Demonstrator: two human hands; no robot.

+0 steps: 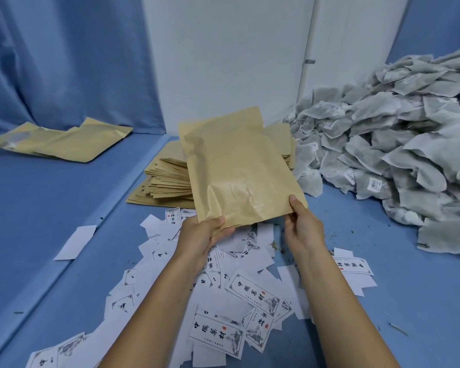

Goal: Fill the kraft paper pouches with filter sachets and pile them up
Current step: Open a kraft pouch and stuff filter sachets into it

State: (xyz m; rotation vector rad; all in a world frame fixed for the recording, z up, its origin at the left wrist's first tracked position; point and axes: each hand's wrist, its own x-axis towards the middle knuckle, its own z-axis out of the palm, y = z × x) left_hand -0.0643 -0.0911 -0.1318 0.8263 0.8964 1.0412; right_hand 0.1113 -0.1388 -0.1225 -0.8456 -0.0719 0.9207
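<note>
I hold one kraft paper pouch (237, 166) up in the middle of the view, its near end bulging. My left hand (199, 236) grips its near left corner, thumb on top. My right hand (302, 224) pinches the near right corner. Behind the pouch lies a stack of flat empty pouches (165, 179). A big heap of grey filter sachets (398, 144) covers the right side. A few pouches (61, 142) lie on the blue surface at far left.
Several white printed labels (239, 290) are scattered on the blue surface under my arms. A blue curtain (64, 57) hangs at back left and a white panel (229, 49) stands behind the stack. Dry crumbs dot the surface at right.
</note>
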